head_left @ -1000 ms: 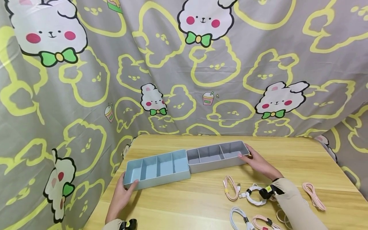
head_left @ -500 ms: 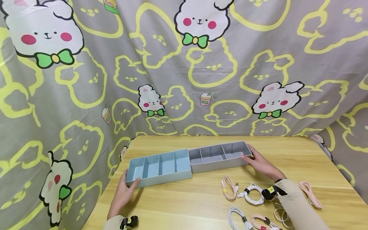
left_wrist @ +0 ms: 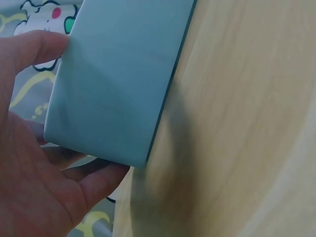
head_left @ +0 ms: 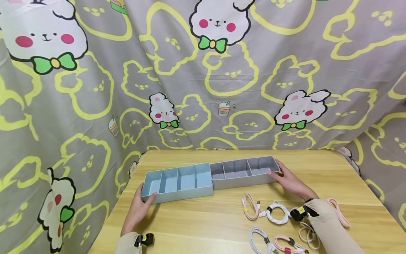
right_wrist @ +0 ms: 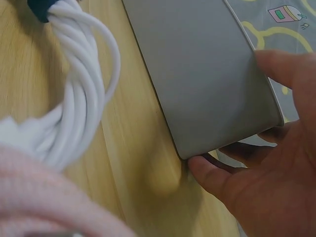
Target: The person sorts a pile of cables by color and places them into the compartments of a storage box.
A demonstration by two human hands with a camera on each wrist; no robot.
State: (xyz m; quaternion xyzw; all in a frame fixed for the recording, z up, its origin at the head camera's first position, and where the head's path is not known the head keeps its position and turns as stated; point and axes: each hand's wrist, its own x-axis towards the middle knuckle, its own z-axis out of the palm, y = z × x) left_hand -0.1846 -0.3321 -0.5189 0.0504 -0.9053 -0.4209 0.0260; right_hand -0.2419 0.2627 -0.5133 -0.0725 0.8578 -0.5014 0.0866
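In the head view, a light blue box (head_left: 182, 196) with several compartments stands end to end with a grey divided box (head_left: 244, 182). My left hand (head_left: 137, 208) grips the blue box's left end, thumb at its front rim. At the far right end of the grey box, my right hand (head_left: 293, 181) holds on with its thumb over the rim. The left wrist view shows fingers wrapped under the end of the blue box (left_wrist: 118, 84). Fingers likewise lie around the end of the grey box (right_wrist: 207, 84) in the right wrist view.
Several coiled cables lie on the wooden table (head_left: 190, 229) at front right, among them a white coil (head_left: 279, 213), a pink coil (head_left: 250, 207) and another pink coil (head_left: 337, 211) beyond the right forearm. A patterned curtain (head_left: 177, 81) hangs behind the table.
Both boxes have slid a little to the right along the table, with both hands keeping hold of their ends. The head view has shifted slightly; the cables stay in place.
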